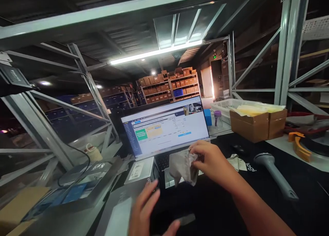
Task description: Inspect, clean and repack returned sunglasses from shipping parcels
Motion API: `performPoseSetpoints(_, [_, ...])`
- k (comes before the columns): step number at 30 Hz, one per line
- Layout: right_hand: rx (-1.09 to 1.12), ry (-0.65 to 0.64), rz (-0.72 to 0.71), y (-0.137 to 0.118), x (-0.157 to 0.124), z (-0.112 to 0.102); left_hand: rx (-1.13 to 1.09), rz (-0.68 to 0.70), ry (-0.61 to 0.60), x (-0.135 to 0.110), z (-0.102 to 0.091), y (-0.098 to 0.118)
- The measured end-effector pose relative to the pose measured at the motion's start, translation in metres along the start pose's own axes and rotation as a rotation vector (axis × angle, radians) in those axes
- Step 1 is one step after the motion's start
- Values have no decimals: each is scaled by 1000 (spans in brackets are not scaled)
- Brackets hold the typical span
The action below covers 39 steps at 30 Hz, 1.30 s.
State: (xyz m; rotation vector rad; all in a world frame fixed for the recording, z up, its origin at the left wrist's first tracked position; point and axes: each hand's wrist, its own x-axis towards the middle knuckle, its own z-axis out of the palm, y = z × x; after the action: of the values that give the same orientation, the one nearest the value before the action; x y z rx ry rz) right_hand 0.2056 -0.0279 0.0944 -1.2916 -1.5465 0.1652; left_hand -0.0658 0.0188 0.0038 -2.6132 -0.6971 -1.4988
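Observation:
My right hand (212, 160) pinches the gathered top of a small light-grey cloth pouch (180, 164), which hangs in front of the lit screen (167, 133). My left hand (145, 208) is open, fingers apart and slightly blurred, with nothing visible in it. It is beside a grey and black box (140, 170) that bears a white printed label. A small dark, flat piece (187, 219) lies on the black mat (218, 208) near my left thumb. Another crumpled pale cloth (236, 162) rests on the mat, right of my right hand.
A grey handheld scanner (275, 174) lies on the right, near a dark mouse (239, 149). Cardboard boxes (249, 126) of pale envelopes and an orange tape dispenser (300, 147) stand farther right. Metal shelf posts (286, 54) frame both sides. Papers and cardboard (23, 203) lie at left.

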Motion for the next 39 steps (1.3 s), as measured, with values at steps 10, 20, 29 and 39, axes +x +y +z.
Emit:
performPoseSetpoints(10, [388,-252,54,3,-1,-7,-664,-416,-377,76,58,1])
performPoseSetpoints(20, [53,87,32,6,4,17,-683,-530,-348,75,55,-23])
performPoseSetpoints(29, [71,-243,-10,-4,-10,13,-467,-512,-372,74,33,-7])
performPoseSetpoints(39, [69,130,-104,20,-3,-25,-1074,-610,-298,66,18,6])
